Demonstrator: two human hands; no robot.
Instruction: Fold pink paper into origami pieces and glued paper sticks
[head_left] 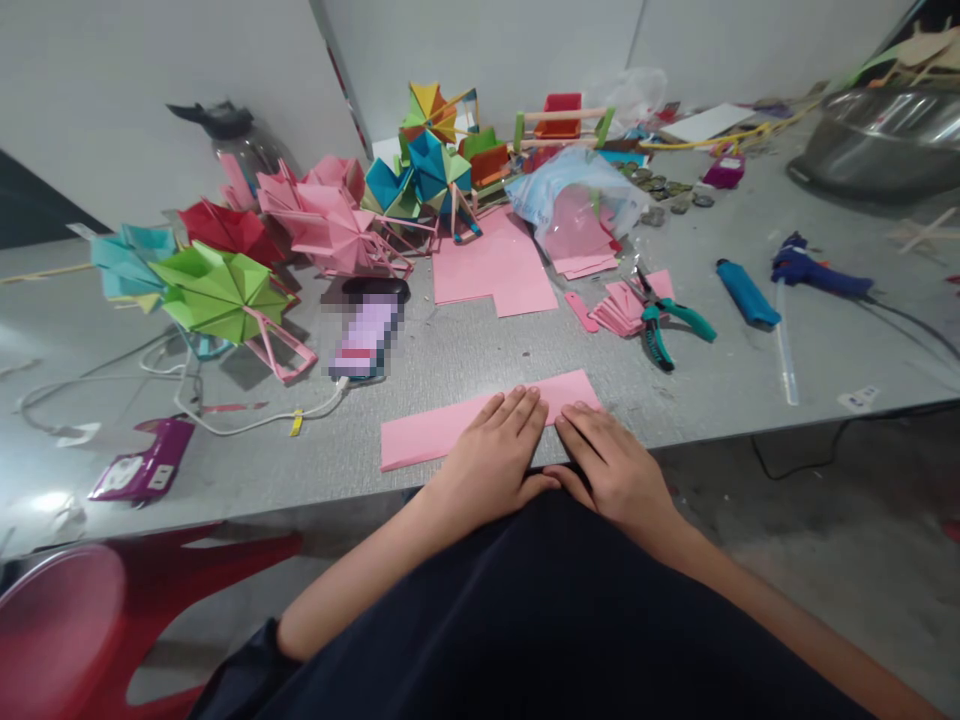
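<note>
Pink paper strip (427,435) lies just below the middle of the frame, along the near edge of the worktop (465,350), slightly aslant, right end higher in view. Left hand (495,450) and right hand (619,470) rest on its right half, fingers extended, tips angled toward each other. Grip on both sides: released, fingers laid flat rather than clenched. Thumbs point inward near the worktop's front edge; cannot tell whether they touch paper. Step reads as pressing or creasing; any fold under the hands is hidden. Good practice here: line up edges and corners before putting weight on, since a crease set crooked is hard to undo in paper. One hand best acts as anchor, the other smoothing outward from it in a single even stroke, flat finger pads rather than nails. Left end lies uncovered, so pressure only at right could let the strip pivot; spreading the hands wider would steady it. Near edge wants full support; paper pushed past the worktop's lip would likely bend in the wrong place. Pliers (657,345) and pink paper pieces (619,310) lie right of centre, beyond the strip; elbow room looks adequate.
</note>
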